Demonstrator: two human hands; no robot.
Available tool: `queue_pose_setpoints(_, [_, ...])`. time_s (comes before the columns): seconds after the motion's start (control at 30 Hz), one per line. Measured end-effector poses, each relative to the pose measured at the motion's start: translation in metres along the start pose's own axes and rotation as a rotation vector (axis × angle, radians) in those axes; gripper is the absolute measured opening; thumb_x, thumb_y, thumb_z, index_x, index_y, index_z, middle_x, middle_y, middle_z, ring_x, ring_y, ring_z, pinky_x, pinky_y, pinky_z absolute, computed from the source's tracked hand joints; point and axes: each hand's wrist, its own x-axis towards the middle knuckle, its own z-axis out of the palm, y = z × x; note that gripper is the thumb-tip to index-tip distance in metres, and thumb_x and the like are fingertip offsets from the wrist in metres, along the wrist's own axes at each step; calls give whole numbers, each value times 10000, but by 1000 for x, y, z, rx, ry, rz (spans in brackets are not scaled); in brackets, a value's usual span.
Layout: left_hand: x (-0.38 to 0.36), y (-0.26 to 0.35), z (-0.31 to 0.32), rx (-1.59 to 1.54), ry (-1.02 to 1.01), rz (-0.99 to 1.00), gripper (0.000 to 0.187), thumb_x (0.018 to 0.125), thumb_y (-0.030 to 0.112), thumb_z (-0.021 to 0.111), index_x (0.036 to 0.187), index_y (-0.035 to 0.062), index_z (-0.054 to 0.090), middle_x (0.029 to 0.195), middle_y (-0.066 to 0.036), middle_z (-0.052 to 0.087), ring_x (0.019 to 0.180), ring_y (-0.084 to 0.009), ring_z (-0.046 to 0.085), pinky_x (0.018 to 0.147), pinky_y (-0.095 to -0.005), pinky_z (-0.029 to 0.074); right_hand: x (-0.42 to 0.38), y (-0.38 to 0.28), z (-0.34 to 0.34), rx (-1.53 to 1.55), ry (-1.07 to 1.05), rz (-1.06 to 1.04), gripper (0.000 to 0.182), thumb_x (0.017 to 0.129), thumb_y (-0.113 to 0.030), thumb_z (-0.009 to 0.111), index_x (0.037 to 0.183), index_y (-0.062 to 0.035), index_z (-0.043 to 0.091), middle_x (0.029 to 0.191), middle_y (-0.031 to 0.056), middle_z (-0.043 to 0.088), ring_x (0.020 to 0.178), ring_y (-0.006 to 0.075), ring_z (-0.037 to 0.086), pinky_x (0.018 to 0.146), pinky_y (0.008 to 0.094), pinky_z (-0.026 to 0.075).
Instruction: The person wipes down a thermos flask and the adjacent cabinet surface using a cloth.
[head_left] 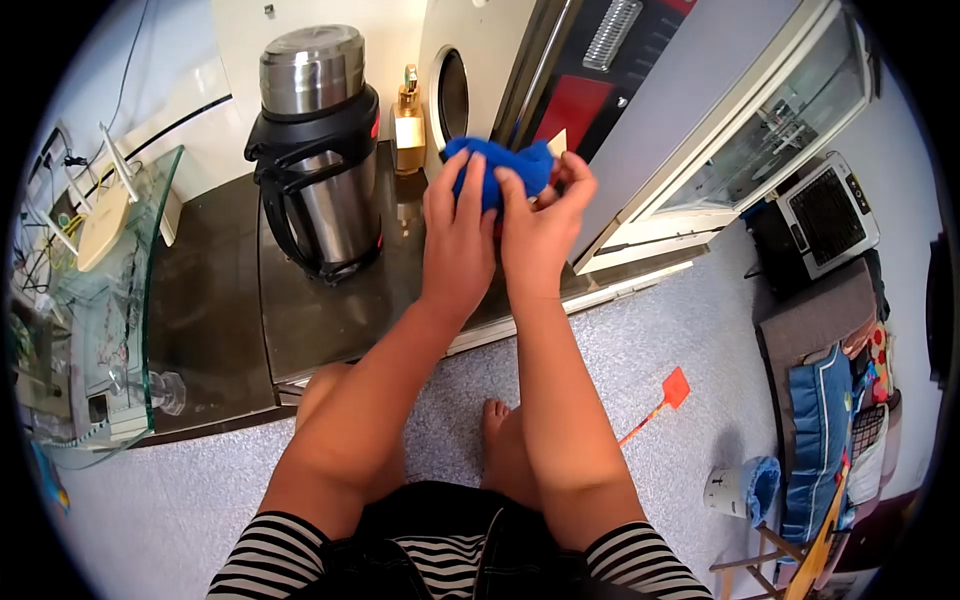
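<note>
A bright blue cloth (518, 163) is bunched up between my two hands above the dark counter. My left hand (460, 235) presses on its left side, fingers over the top. From the right, my right hand (540, 232) pinches the cloth with bent fingers; a small cream-coloured piece (558, 143) shows just beyond them. Whether anything is wrapped inside the cloth is hidden. Left of my hands stand a gold pump bottle (408, 130) and a large steel flask (325, 180) with a black handle.
A glass shelf (150, 300) with a white router (105, 225) and cables is at the left. Behind my hands is a white round-faced speaker-like unit (432, 60). An orange fly swatter (676, 388) and a waste bin (728, 492) are on the floor at right.
</note>
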Motion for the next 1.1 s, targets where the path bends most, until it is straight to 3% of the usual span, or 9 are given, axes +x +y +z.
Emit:
queue_pose_setpoints(0.1, [8, -5, 5, 54, -13, 105, 669, 883, -32, 625, 1506, 36, 388, 1466, -212, 401, 1307, -424, 437, 1089, -492, 390, 9, 11, 6, -82, 39, -149, 355, 889, -109, 773, 1156, -10, 561, 1055, 100, 615, 851, 126, 599, 706, 263, 507])
queue_pose_setpoints(0.17, [5, -10, 14, -4, -47, 15, 660, 892, -18, 620, 1508, 35, 388, 1470, -211, 397, 1305, -422, 437, 1090, -495, 391, 17, 29, 9, -121, -10, -219, 297, 878, -141, 760, 1108, -26, 612, 1081, 157, 614, 937, 274, 629, 802, 381, 526])
queue_pose_setpoints(0.23, [3, -10, 18, 40, -46, 23, 667, 898, -9, 623, 1515, 31, 373, 1473, -216, 390, 1305, -420, 436, 1086, -494, 397, 17, 28, 11, -41, -8, -144, 267, 872, -162, 765, 1057, -18, 638, 1041, 155, 640, 946, 298, 639, 838, 402, 524])
queue_pose_setpoints(0.3, [-5, -10, 25, 106, -46, -7, 651, 923, 7, 594, 1523, 10, 341, 1473, -229, 383, 1306, -422, 433, 1085, -495, 401, 17, 37, 7, -84, -82, -98, 227, 912, -125, 753, 1052, -6, 621, 907, 52, 645, 802, 111, 589, 707, 273, 519])
queue_pose_setpoints(0.33, [-10, -12, 28, 101, -44, -10, 651, 923, 7, 594, 1523, 10, 341, 1473, -229, 383, 1306, -422, 433, 1085, -495, 401, 15, 40, 4, -89, -83, -100, 227, 912, -125, 753, 1052, -6, 621, 907, 52, 645, 802, 111, 589, 707, 273, 519])
queue_pose_setpoints(0.4, [-20, -14, 33, 146, -74, -60, 629, 947, 21, 557, 1522, -32, 308, 1471, -243, 380, 1310, -427, 431, 1095, -493, 397, 11, 46, -1, -109, -190, 94, 316, 872, -211, 775, 1101, -33, 649, 998, 149, 696, 863, 276, 683, 788, 377, 542])
queue_pose_setpoints(0.5, [-36, -17, 36, 169, -133, -140, 608, 957, 28, 536, 1510, -65, 301, 1471, -253, 375, 1317, -431, 427, 1112, -478, 395, 3, 48, -6, -179, -261, 150, 279, 886, -167, 779, 1077, -5, 656, 892, 87, 693, 790, 147, 617, 721, 303, 527])
queue_pose_setpoints(0.8, [-58, -38, 23, 79, -458, -570, 697, 845, -36, 608, 1487, -24, 339, 1373, -240, 456, 1165, -446, 548, 981, -479, 494, -23, 88, -11, -575, -479, 211, 416, 823, -286, 787, 1118, -13, 680, 1003, 234, 722, 964, 406, 695, 851, 464, 541])
queue_pose_setpoints(1.1, [0, -10, 12, -16, 43, 36, 672, 911, -15, 621, 1524, 51, 355, 1455, -208, 444, 1283, -413, 512, 1032, -453, 473, 2, 22, -1, -184, -82, -310, 359, 918, -181, 689, 1220, 11, 656, 1088, 232, 684, 1001, 387, 663, 868, 442, 531])
